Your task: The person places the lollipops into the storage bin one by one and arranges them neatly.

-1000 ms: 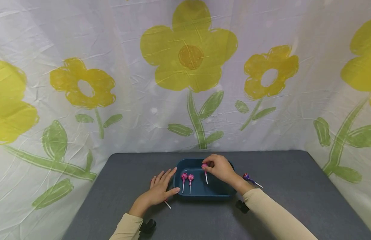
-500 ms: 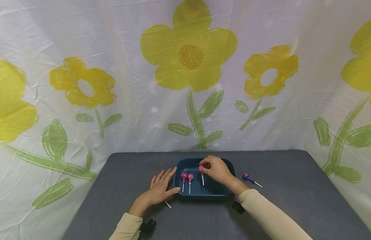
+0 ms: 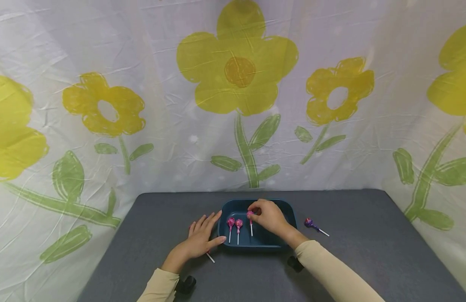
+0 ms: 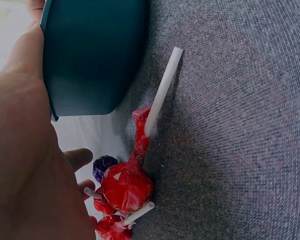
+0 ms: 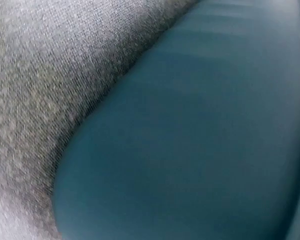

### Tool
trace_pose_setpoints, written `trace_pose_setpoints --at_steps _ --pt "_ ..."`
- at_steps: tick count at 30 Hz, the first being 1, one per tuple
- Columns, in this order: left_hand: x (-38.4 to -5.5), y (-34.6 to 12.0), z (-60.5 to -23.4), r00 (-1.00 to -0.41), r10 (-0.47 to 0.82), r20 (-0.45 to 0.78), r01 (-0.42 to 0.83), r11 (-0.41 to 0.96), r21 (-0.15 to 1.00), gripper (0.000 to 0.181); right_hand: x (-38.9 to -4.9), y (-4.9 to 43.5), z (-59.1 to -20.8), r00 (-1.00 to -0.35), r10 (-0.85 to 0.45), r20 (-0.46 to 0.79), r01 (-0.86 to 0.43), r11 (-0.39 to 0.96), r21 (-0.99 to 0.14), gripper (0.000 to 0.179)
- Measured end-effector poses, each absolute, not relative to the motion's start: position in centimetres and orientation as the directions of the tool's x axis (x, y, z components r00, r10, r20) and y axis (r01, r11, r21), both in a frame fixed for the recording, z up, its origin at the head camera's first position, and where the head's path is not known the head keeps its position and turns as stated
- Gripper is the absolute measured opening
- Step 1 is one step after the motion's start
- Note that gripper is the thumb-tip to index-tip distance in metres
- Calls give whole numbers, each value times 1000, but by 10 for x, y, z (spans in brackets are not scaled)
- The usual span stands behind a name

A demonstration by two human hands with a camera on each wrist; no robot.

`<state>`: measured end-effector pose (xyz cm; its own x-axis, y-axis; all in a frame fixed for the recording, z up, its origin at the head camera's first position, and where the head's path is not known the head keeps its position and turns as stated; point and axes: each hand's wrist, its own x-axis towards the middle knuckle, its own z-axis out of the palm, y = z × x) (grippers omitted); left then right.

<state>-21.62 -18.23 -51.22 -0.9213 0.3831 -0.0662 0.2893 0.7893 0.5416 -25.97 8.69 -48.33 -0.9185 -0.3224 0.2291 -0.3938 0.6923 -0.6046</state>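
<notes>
The right hand (image 3: 268, 216) pinches a pink lollipop (image 3: 249, 213) over the blue tray (image 3: 255, 248). The left hand (image 3: 198, 242), outspread, apparently touches the tray.

left hand (image 4: 27, 150) is right up against the teal tray (image 4: 95, 57), red lollipop (image 4: 127, 189) lying on the grey cloth (image 4: 230, 135), two more red ones (image 4: 111, 229) plus a dark purple one (image 4: 104, 166) bunched behind it.
</notes>
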Motion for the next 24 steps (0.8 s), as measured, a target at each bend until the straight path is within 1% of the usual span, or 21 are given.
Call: trace_pose_setpoints --at_steps 3,11,17,24 --pt "-216 -182 -514 -921 387 -53 296 779 553 84 -259 85 -485 -921 -322 221 -388 695 -605 17" --pt "-217 -182 -515 -925 370 -84 269 795 543 83 -257 81 -492 -925 -314 213 -378 714 -589 14" --pt "-221 -185 -524 -927 367 -82 266 795 545 85 -256 79 -497 -919 -315 235 -393 708 -586 12" --pt "-219 -184 -519 -926 371 -72 272 787 554 85 -257 78 -502 -918 -307 252 -397 702 -591 13"
